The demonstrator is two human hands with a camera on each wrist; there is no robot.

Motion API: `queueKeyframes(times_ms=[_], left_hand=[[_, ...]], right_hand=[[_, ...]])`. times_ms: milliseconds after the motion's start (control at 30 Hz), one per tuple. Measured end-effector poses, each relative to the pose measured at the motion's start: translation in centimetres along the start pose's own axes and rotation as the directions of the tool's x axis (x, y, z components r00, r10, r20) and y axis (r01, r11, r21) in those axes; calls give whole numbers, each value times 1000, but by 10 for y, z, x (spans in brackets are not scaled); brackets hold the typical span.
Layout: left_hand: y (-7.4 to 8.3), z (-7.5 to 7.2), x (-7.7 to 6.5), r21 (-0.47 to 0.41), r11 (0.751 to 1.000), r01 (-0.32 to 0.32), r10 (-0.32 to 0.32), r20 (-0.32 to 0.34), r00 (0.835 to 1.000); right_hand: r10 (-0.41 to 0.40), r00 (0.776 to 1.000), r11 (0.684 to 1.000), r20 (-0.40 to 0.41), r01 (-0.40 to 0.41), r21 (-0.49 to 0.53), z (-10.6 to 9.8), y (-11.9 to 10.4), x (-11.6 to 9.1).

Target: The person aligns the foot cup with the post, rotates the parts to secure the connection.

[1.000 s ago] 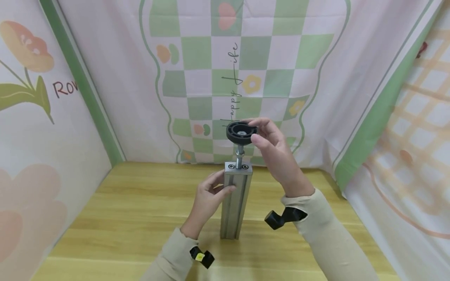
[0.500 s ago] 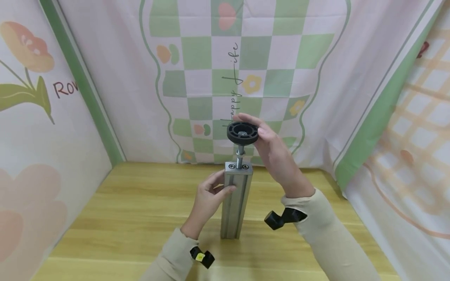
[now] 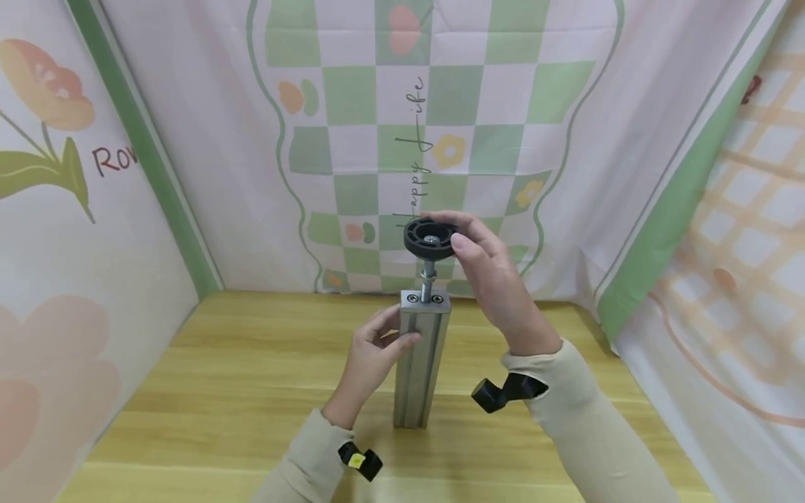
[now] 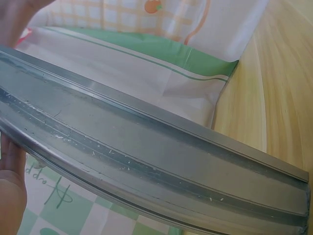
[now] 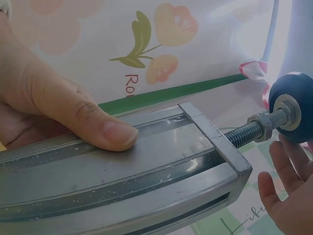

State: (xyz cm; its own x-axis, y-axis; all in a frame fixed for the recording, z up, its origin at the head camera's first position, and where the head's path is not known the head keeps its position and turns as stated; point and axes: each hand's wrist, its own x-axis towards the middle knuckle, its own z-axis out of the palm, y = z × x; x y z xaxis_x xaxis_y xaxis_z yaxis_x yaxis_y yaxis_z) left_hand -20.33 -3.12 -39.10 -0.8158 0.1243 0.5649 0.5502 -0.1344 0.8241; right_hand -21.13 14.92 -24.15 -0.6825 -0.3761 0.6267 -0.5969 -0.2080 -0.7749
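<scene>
A silver aluminium profile (image 3: 411, 381) stands upright on the table. Its end plate (image 5: 215, 137) carries two screws, and a threaded rod (image 5: 244, 134) with a nut (image 5: 264, 126) rises from the middle. Topping the rod is a round black levelling foot (image 3: 420, 250), hollow side up. My left hand (image 3: 371, 353) grips the profile just below its top, thumb on the near face, fingers partly hidden behind. Thumb and fingers of my right hand (image 3: 499, 290) pinch the foot's rim from the right. In the right wrist view some of its fingers (image 5: 288, 181) show beneath the foot.
The wooden table (image 3: 264, 356) spreads around the profile's base. Behind it hangs a green-and-white checked curtain (image 3: 352, 154), with printed fabric (image 3: 50, 279) on the left and more (image 3: 742, 279) on the right. Black wrist mounts (image 3: 503, 392) stick out from both sleeves.
My right thumb slid back along the foot's rim half a second ago, with the fingers stretched behind it; now the thumb is forward again. The left hand and profile have stayed put.
</scene>
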Motion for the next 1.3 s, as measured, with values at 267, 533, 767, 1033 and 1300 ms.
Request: queueKeyframes(times_ms=[267,533,767,1033,1300], left_hand=[[0,-1,0,1,1000,-5,5,0,1000],[0,0,-2,-5,1000,0,0,-4,1000],[0,0,-3,-8,1000,3,-3,-2,1000],[-1,0,-2,-13,1000,-5,5,1,1000],[-1,0,-2,-14,1000,-16,16,-1,1000]], right_hand=[[35,991,999,-130,-38,-24,3,-1,-3],[-15,989,997,-146,5,-71,7,0,-3],[-20,1000,998,15,21,-51,3,-3,0],[-7,992,998,127,14,-55,-4,-8,0],[-5,990,991,140,23,-130,-7,-11,1]])
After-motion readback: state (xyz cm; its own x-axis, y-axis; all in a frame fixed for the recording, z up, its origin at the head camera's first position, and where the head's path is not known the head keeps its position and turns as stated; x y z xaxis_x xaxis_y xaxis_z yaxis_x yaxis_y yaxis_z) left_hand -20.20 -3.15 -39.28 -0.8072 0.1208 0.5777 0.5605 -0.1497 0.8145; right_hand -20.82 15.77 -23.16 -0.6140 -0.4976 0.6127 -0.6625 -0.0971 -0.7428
